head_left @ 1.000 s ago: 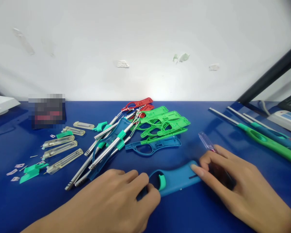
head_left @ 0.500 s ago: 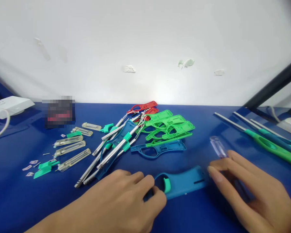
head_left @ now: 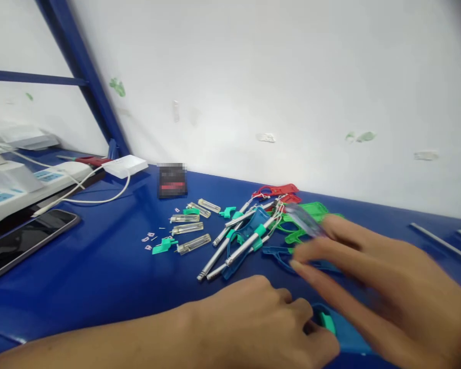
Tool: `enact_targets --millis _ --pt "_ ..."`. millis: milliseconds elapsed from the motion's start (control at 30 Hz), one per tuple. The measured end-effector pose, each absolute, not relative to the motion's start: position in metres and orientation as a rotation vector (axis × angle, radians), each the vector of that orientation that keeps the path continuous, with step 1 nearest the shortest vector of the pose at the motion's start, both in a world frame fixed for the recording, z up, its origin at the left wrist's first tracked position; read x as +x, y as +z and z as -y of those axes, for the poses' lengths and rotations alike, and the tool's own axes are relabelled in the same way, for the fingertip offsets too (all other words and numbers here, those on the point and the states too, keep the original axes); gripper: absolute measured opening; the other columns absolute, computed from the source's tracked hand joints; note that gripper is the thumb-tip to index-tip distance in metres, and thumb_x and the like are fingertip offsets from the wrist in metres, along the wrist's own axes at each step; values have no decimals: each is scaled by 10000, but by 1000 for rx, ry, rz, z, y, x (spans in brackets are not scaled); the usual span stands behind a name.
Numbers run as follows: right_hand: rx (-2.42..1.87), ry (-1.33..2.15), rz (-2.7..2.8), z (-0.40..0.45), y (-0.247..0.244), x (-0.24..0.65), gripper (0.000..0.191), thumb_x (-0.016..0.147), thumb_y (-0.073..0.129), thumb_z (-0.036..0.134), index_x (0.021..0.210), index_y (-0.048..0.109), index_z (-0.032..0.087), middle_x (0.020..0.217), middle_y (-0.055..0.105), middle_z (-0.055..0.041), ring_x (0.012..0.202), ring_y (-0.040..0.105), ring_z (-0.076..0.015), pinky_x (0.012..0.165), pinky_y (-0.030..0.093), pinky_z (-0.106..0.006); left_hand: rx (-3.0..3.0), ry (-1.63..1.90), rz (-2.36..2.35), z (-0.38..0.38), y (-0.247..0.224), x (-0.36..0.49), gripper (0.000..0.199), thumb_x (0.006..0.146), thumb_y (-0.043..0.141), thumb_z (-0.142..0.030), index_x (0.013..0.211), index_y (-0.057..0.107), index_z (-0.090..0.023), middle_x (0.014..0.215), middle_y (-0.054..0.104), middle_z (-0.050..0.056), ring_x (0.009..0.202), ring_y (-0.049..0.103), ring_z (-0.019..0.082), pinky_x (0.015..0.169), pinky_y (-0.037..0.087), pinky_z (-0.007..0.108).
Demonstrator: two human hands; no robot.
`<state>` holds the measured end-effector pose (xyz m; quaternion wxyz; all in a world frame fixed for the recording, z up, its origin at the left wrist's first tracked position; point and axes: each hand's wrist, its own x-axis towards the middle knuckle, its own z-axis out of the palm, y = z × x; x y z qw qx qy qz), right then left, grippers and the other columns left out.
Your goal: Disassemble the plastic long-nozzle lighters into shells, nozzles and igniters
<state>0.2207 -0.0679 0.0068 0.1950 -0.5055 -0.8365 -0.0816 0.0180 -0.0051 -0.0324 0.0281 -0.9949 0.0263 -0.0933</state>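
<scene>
Near the front edge of the view, my left hand (head_left: pixel 269 323) is closed over one end of a blue lighter casing (head_left: pixel 353 333) with a green trigger (head_left: pixel 326 323). Its fingertips are tucked out of sight. My right hand (head_left: pixel 380 277) is raised above the casing and covers part of it. Between thumb and fingers it grips a clear-handled tool (head_left: pixel 305 220), blurred by motion, its other end hidden. Behind the hands lie silver lighter tubes (head_left: pixel 240 251) with green parts and white wires, and green casing halves (head_left: pixel 315 208).
Several clear fuel tanks (head_left: pixel 194 243) lie left of the tubes, beside loose green pieces (head_left: pixel 163 246). Red casing halves (head_left: pixel 284 189) are at the back. A phone (head_left: pixel 30 241) and a white power strip (head_left: pixel 49 177) occupy the left. Metal rods (head_left: pixel 441 241) lie right.
The view has turned left, bringing the phone and power strip into sight. My right hand has moved left with the tool, over the casing. My left hand keeps hold of the casing.
</scene>
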Motion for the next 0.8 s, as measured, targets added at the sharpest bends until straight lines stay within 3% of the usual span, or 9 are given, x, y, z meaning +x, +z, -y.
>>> enact_targets --millis 100,200,333,500,667,800 --pt "-1254 -168 2460 13 24 175 229 1092 478 293 989 675 237 915 568 -35 644 509 -151 549 317 -306 -3037 -366 -115 6 -38 17 113 1017 541 -138 1017 644 -184 833 716 17 668 676 179 467 411 326" --pt "-1149 -81 2553 -31 22 132 152 1070 556 290 1041 700 248 908 548 -7 624 456 -123 544 286 -287 -2998 -493 -53 8 -44 19 71 995 615 -170 973 669 -210 728 676 -17 543 597 162 401 332 315" --pt "-1035 4 2660 -69 6 91 136 1062 596 293 1085 701 210 940 601 4 687 532 -114 602 413 -258 -3003 -507 -35 6 -47 23 46 985 654 -233 1008 693 -238 687 650 -31 460 534 164 318 205 329" --pt "-1017 58 2733 -86 -8 67 191 1048 644 331 1119 678 157 1015 686 -24 810 664 -145 728 587 -318 -3062 -360 -54 3 -42 25 132 1023 597 -264 1104 700 -253 735 677 -29 455 548 162 288 188 323" --pt "-1045 106 2666 -77 4 80 239 1087 541 336 1155 716 187 976 665 -25 807 636 -159 725 530 -325 -3059 -427 -21 5 -42 23 147 1055 548 -274 1076 687 -231 745 679 -23 498 573 156 317 216 320" --pt "-1145 143 2514 -50 30 120 368 1114 397 292 1317 702 258 1056 693 -46 927 657 -177 801 493 -332 -3039 -533 -1 6 -42 19 191 1076 509 -293 1029 676 -213 736 668 -15 509 559 159 346 229 333"
